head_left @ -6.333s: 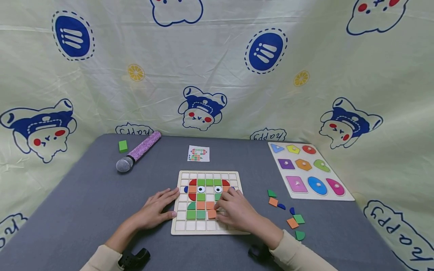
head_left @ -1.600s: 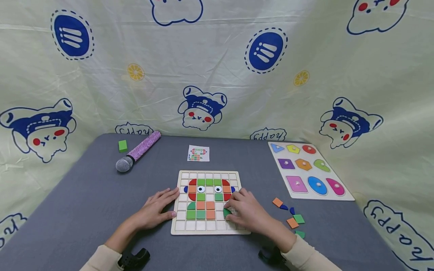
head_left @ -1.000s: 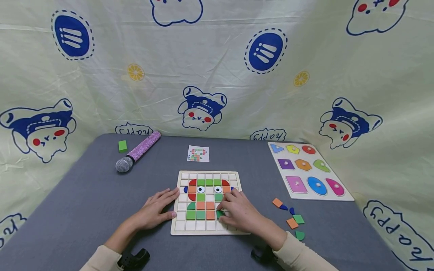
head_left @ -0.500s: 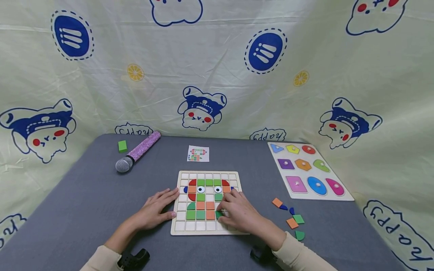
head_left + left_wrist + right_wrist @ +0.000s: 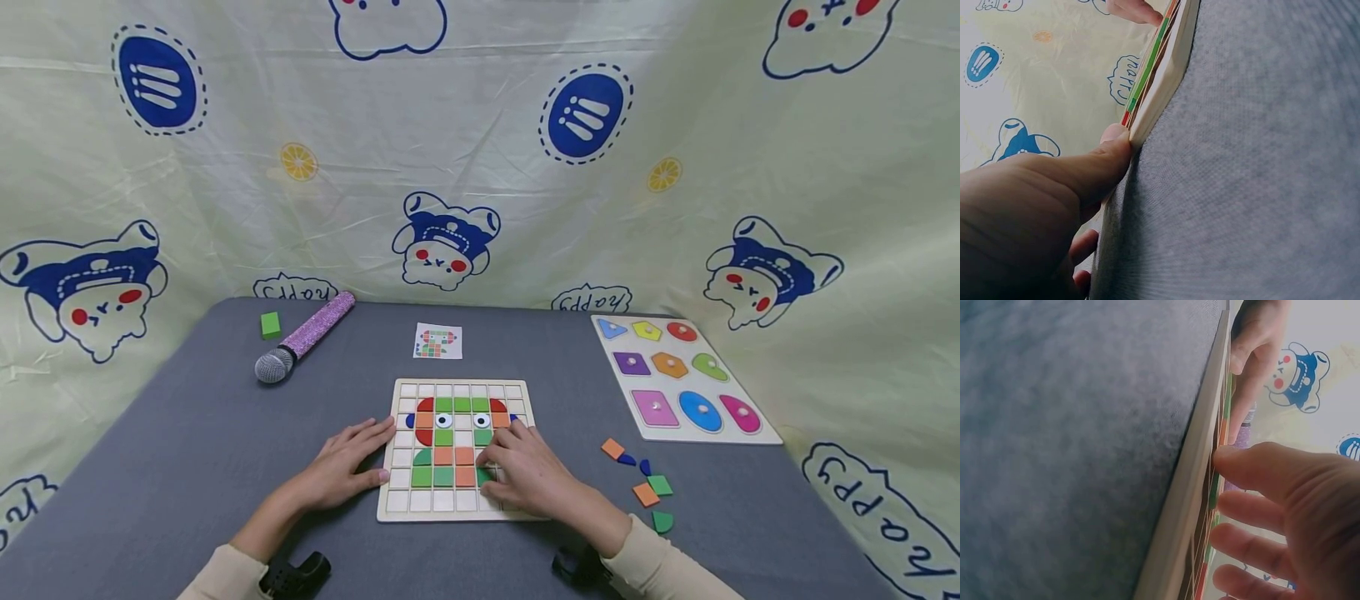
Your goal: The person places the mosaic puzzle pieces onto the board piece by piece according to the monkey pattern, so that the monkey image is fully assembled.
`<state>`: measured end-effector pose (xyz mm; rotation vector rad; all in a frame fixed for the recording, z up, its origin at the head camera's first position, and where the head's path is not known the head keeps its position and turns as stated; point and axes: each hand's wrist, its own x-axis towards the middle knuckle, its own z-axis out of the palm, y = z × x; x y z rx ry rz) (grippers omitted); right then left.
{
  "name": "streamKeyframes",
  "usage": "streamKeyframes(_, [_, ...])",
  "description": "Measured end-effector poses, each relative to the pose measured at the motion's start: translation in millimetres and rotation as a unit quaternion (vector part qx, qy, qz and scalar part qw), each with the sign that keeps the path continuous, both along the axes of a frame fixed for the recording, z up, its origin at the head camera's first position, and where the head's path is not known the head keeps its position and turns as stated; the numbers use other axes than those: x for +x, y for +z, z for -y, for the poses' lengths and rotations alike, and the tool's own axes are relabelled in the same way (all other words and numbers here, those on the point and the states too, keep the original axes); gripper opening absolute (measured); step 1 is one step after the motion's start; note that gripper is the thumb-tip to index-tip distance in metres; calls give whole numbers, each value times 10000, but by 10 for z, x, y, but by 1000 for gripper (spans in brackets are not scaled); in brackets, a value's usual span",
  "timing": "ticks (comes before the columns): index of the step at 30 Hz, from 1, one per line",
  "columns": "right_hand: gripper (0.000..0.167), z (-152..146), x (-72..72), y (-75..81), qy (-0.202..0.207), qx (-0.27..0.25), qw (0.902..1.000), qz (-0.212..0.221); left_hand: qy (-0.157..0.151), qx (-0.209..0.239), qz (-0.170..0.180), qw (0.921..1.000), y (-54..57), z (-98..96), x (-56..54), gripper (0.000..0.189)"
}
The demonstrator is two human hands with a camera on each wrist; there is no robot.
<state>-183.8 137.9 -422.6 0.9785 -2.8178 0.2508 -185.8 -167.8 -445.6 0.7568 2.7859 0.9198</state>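
Observation:
A pale gridded board (image 5: 401,505) lies in front of me, filled in part with red, orange, green and eye-patterned tiles. My left hand (image 5: 347,465) rests at its left edge, fingers extended, the thumb touching the rim in the left wrist view. My right hand (image 5: 531,468) is over the board's right half. Its thumb and index finger pinch a dark green tile (image 5: 484,475), just right of an orange tile (image 5: 465,477) in the second row from the bottom. The fingers cover part of this tile. The right wrist view shows the thumb (image 5: 1241,464) low against the board.
Loose orange, green and blue pieces (image 5: 646,495) lie to the right. Behind them is a knobbed shape puzzle (image 5: 701,412). A small picture card (image 5: 438,342) sits beyond the board. At the back left are a glittery purple microphone (image 5: 307,337) and a green block (image 5: 270,325).
Earlier my right hand held the orange tile, which now lies in the grid. A green tile left the loose pieces, and my right hand carried it left into its present spot. My left hand stayed put.

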Motion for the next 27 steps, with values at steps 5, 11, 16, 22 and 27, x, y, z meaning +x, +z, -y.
streamKeyframes(5, [22, 6, 2, 1, -8, 24, 10000, 34, 5, -1, 16, 10000, -1, 1, 0, 65])
streamKeyframes(11, [22, -39, 3, 6, 25, -33, 10000, -15, 18, -9, 42, 10000, -1, -2, -2, 65])
streamKeyframes(16, [23, -160, -9, 19, -184, -147, 9997, -41, 20, -21, 30, 10000, 6, -6, 0, 64])
streamKeyframes(22, [24, -419, -36, 7, -657, -218, 9976, 88, 16, -52, 27, 10000, -2, -6, -7, 64])
streamKeyframes(27, [26, -668, -50, -6, -1206, -102, 9926, 90, 18, -55, 47, 10000, -7, -6, -7, 64])
